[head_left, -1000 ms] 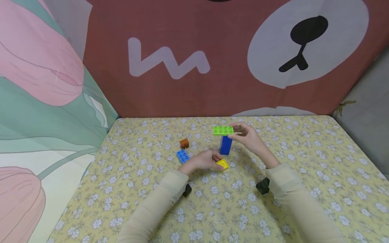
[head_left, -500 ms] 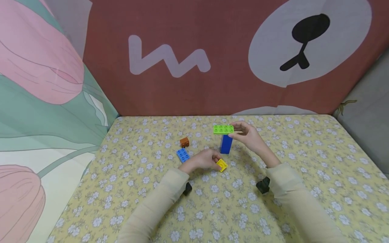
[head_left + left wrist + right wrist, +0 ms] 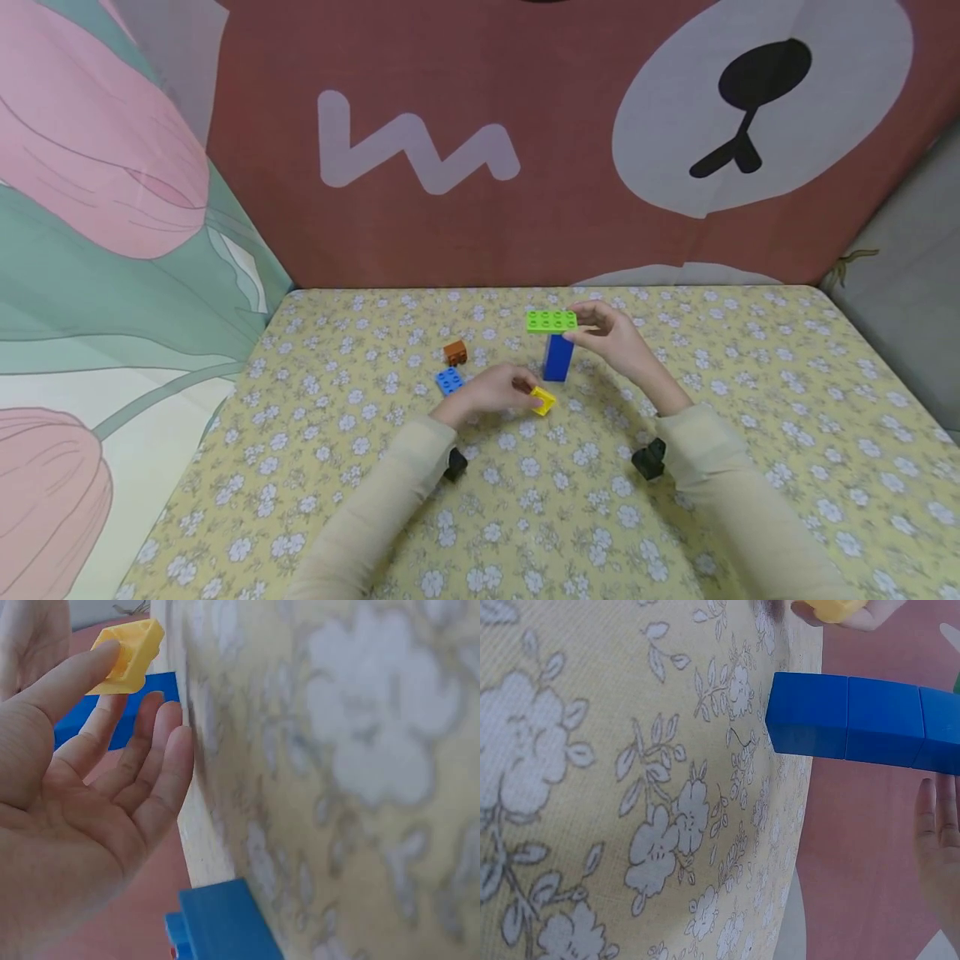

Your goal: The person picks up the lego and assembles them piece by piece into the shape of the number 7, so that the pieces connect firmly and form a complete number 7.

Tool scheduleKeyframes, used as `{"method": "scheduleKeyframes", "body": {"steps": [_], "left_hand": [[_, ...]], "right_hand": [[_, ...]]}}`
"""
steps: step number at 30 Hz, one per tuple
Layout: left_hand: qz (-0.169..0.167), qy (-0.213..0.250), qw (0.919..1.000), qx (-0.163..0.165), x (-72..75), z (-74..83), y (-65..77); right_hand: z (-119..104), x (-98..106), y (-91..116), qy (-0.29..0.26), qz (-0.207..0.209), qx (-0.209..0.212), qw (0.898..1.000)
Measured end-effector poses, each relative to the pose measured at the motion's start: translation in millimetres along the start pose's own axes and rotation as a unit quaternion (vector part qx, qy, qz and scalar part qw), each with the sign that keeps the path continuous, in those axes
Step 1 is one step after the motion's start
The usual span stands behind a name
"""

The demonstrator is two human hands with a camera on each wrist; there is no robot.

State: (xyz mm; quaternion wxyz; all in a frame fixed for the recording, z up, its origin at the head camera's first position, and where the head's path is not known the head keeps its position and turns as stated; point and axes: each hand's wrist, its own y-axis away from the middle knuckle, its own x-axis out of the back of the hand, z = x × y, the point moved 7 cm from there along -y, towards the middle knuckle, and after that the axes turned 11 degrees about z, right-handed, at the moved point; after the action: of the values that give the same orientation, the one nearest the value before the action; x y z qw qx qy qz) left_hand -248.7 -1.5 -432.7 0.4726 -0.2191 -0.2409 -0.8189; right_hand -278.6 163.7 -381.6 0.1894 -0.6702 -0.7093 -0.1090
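Observation:
In the head view my left hand [image 3: 501, 387] holds a small square yellow toy brick [image 3: 543, 402] a little above the cloth. The left wrist view shows the thumb against the hollow underside of this yellow brick [image 3: 129, 655] and the other fingers loosely bent. Just behind stands a tower of stacked blue bricks [image 3: 558, 358], topped by a bright green eight-stud brick [image 3: 551, 322] that overhangs to the left. My right hand [image 3: 611, 337] pinches the green brick's right end between thumb and fingers. In the right wrist view the blue tower [image 3: 847, 720] fills the middle, and the green brick is mostly cut off.
A light blue studded brick [image 3: 450, 382] lies left of the tower, partly behind the left forearm. Beyond it is a small brown brick [image 3: 455, 352]. Dark wrist devices [image 3: 649, 459] show at both cuffs. A flowered cloth [image 3: 540, 508] covers the table; a printed curtain [image 3: 450, 233] rises behind.
My left hand has drawn slightly left and away from the body, and the yellow brick has turned and tilted in its fingers. The right hand, the green brick and the tower stay put.

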Motion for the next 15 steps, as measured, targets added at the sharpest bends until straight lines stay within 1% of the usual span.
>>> {"method": "scheduleKeyframes", "body": {"steps": [5,10,12,15], "left_hand": [[0.007,0.007,0.9999,-0.002,10.3,-1.3,2.1],[0.029,-0.003,0.9995,0.012,22.4,-6.3,3.0],[0.036,0.005,0.9992,0.017,26.4,-7.7,3.6],[0.047,0.024,0.9985,0.016,31.6,-7.3,4.6]], "right_hand": [[0.7,-0.4,-0.2,-0.002,0.001,-0.001,1.000],[0.3,0.0,-0.2,0.003,0.002,-0.001,1.000],[0.1,0.4,-0.2,0.003,0.003,-0.001,1.000],[0.2,0.6,-0.3,0.001,0.001,-0.002,1.000]]}}
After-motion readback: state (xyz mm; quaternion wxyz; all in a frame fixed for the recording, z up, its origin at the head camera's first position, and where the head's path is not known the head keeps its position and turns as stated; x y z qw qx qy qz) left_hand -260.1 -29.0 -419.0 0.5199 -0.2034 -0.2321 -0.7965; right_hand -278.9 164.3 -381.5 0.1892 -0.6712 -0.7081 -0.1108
